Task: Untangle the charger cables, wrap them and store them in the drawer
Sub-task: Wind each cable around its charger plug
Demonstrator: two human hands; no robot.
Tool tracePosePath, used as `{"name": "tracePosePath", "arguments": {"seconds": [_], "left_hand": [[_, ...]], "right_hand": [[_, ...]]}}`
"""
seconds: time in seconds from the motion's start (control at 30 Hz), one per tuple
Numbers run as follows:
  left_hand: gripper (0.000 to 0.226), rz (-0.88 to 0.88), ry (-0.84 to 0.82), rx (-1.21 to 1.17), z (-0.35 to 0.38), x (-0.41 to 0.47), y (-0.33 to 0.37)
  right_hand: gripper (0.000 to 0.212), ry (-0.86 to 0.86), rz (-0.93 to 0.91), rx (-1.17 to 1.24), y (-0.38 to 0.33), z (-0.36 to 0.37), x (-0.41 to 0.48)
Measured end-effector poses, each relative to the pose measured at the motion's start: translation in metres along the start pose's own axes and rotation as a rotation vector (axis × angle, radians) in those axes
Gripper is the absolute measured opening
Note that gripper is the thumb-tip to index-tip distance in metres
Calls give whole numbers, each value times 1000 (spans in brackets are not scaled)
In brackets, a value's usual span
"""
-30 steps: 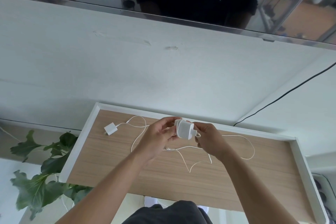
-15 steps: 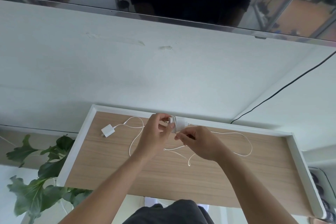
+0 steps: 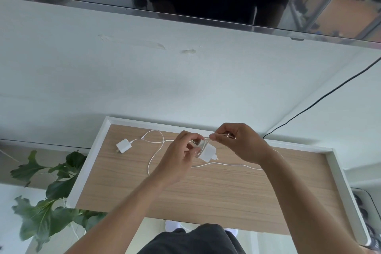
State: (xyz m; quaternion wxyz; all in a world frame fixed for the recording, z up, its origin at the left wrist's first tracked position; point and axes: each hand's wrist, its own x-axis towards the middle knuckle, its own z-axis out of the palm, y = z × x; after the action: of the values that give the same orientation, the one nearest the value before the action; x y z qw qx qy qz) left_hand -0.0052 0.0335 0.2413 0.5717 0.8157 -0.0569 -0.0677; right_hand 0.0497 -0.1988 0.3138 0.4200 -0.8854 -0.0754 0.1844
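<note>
Since a moment ago, the right hand (image 3: pixel 239 142) has lifted, pinching the thin white cable (image 3: pixel 226 164); the left hand (image 3: pixel 181 154) grips the white square charger block (image 3: pixel 207 153) above the open wooden drawer (image 3: pixel 206 187), where a second small white charger (image 3: pixel 123 145) lies.

Soft, even daylight (shadows faint), wide-angle bending at the edges, perhaps slight blur throughout.

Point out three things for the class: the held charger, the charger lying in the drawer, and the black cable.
held charger (image 3: pixel 207 153), head view, its white body
lying charger (image 3: pixel 123 145), head view, its top face
black cable (image 3: pixel 321 97), head view, mid-run
</note>
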Motion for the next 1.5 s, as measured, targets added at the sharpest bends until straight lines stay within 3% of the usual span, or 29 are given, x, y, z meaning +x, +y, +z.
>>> {"name": "tracePosePath", "arguments": {"seconds": [0.17,0.37,0.4,0.47,0.63,0.77,0.9,1.27,1.5], "left_hand": [[28,-16,-74,-124,-3,-1,6],[28,-140,-63,-508,2,5,6],[28,-151,-58,-569,4,6,7],[30,-158,-50,-665,7,9,9],[34,-211,68,-834,9,17,8],[37,-207,160,-532,8,18,4],[30,-154,184,-224,8,16,8],[14,89,126,-65,5,14,22],[22,161,29,97,3,15,22]], "right_hand": [[26,23,23,102,11,4,4],[42,-6,153,393,24,22,6],[40,-21,164,435,25,26,6],[18,-20,183,403,27,29,4],[45,-44,180,286,32,41,-2],[35,-102,95,169,28,47,-7],[38,-110,31,-33,24,48,-7],[25,-180,46,-137,9,19,-6],[22,-203,-4,-138,7,-2,-6]]}}
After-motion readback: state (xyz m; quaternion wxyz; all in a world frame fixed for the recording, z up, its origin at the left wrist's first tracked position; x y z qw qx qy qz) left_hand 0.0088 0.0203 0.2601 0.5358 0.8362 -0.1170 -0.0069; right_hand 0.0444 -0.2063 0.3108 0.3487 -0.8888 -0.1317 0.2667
